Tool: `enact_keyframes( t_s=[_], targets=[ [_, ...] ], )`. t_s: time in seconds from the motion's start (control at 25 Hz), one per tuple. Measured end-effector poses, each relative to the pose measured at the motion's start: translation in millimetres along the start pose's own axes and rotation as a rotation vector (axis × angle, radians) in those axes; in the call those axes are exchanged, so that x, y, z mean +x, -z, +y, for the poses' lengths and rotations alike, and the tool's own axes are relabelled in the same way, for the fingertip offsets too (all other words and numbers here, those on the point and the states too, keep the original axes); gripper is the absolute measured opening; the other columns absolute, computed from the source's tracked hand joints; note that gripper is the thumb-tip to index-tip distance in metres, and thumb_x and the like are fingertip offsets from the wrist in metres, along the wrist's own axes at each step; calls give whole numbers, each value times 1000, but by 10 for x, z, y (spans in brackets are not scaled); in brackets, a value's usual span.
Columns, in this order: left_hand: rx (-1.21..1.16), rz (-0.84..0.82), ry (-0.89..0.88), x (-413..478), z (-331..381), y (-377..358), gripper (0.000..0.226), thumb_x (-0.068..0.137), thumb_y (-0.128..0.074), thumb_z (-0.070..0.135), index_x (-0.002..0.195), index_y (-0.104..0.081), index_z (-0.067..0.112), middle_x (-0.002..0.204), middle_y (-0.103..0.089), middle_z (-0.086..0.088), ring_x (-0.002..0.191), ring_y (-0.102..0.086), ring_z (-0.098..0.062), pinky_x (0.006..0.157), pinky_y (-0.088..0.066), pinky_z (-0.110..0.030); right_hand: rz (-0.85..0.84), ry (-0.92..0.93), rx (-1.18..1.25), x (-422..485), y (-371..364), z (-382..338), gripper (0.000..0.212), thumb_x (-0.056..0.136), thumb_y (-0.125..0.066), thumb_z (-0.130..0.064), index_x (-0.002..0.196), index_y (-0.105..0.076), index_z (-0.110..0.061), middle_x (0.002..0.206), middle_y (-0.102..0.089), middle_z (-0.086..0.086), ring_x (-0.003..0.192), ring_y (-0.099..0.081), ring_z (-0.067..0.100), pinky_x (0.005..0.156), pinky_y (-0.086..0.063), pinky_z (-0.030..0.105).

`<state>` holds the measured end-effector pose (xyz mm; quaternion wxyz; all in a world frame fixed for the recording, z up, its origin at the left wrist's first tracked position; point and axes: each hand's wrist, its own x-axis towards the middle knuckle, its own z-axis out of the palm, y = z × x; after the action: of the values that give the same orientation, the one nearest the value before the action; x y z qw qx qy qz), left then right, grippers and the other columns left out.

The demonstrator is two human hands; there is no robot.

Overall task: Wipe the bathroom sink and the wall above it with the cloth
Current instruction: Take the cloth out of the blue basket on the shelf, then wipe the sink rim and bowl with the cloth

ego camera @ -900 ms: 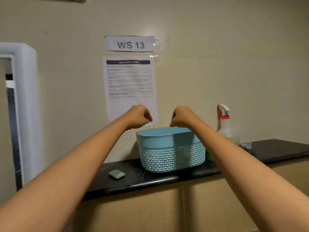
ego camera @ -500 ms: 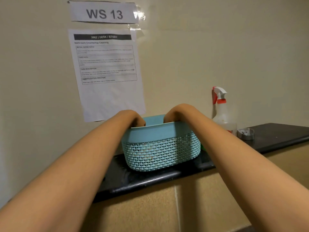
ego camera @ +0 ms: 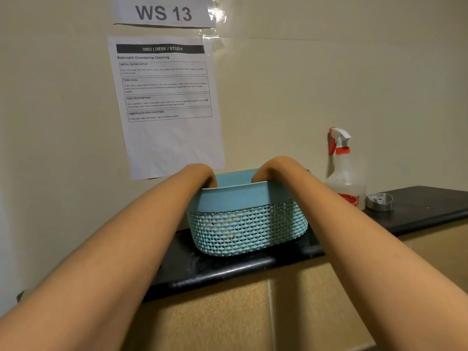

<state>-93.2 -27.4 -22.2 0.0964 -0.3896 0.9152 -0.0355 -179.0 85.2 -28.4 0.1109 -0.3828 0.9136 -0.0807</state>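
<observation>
Since a second ago both hands have sunk from mid-air below a rim, and against the beige wall [ego camera: 329,72], on the black counter [ego camera: 417,206], the blue basket [ego camera: 248,224] hides the fingers of the left hand [ego camera: 211,179] and right hand [ego camera: 257,174], so neither their grip nor the cloth's place can be told.

High on the wall [ego camera: 329,72] in front of me, a white paper strip [ego camera: 163,12] reads "WS 13" in bold letters. Just below it hangs a printed sheet [ego camera: 168,138]. Its black header bar [ego camera: 160,48] says "3062 | DESK / STUDY", and under that I read "Bathroom Countertop Cleaning". Four boxes [ego camera: 163,68] follow down the sheet, headed "INITIAL SCENE SETUP", "TASK GOAL", "TASK DESCRIPTION" and "GENERALIZATION DIRECTION". The small print inside each box is too fine for me to make out.
</observation>
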Motion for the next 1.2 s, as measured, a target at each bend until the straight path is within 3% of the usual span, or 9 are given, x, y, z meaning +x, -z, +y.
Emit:
enact_keyframes(
  t_s=[0.12, 0.24, 0.32, 0.44, 0.52, 0.68, 0.8, 1.08, 1.2],
  targets=[
    [-230, -184, -96, -9, -6, -46, 33, 99, -35, 19, 96, -59, -3, 99, -60, -12, 86, -63, -22, 75, -47, -26, 8, 16, 20, 43, 3, 3, 23, 95, -48, -26, 83, -55, -7, 82, -54, 8, 67, -50, 18, 70, -39, 33],
    [-821, -206, -353, -83, 4, -25, 24, 83, -39, 9, 79, -62, 4, 54, -65, -5, 42, -56, -13, 44, -46, -18, 102, 28, -19, 46, -2, -4, 26, 96, -47, -32, 99, -55, -7, 105, -58, 12, 77, -54, 22, 75, -40, 34],
    [-1347, -152, -522, -128, 1, 104, 26, 65, -40, 5, 73, -64, -2, 59, -64, -13, 53, -58, -22, 56, -51, -25, 222, 77, 66, -7, 24, -2, 46, 100, -37, -41, 112, -58, -2, 119, -58, 16, 92, -57, 30, 79, -43, 37],
    [-1875, 69, -745, -295, -35, 323, 19, 69, -38, 2, 66, -57, -2, 64, -58, -17, 64, -56, -27, 71, -52, -34, 389, 200, 656, -134, 170, -21, 70, 95, -31, -59, 128, -48, 1, 131, -52, 20, 107, -55, 41, 80, -48, 46],
    [-2047, 178, -923, -482, -127, 388, 24, 74, -38, 2, 62, -59, 0, 60, -59, -13, 61, -59, -26, 69, -53, -34, 400, 394, 1061, -296, 236, -107, 70, 89, -41, -64, 124, -54, -5, 125, -58, 14, 106, -56, 36, 78, -50, 40],
    [-2034, 268, -1144, -992, -416, 366, 23, 79, -30, -1, 72, -52, -1, 77, -51, -15, 71, -52, -29, 76, -47, -37, 85, 728, 1494, -719, 191, -359, 53, 86, -57, -50, 113, -60, -5, 103, -68, 14, 92, -64, 32, 90, -49, 45],
    [-1996, 296, -998, -1344, -743, 41, 22, 71, -36, -3, 87, -51, -2, 88, -48, -18, 80, -50, -30, 92, -47, -40, 19, 703, 1599, -1018, -139, -619, 32, 82, -68, -30, 101, -62, -6, 92, -72, 13, 83, -69, 30, 79, -54, 50],
    [-2208, 461, -332, -1897, -1715, -2121, 30, 67, -64, 7, 97, -68, 6, 102, -68, -21, 88, -66, -31, 85, -55, -45, -51, 624, 1640, -1587, -2088, -1411, 30, 77, -69, -24, 103, -69, -9, 95, -73, 15, 83, -71, 30, 66, -57, 46],
    [-2281, 565, 20, -2191, -2086, -3219, 16, 68, -67, 8, 84, -71, 8, 80, -72, -13, 73, -69, -24, 66, -58, -33, -231, 431, 1694, -1857, -3181, -1820, 26, 76, -68, -26, 96, -72, -10, 91, -74, 13, 77, -71, 26, 61, -58, 35]
  ],
)
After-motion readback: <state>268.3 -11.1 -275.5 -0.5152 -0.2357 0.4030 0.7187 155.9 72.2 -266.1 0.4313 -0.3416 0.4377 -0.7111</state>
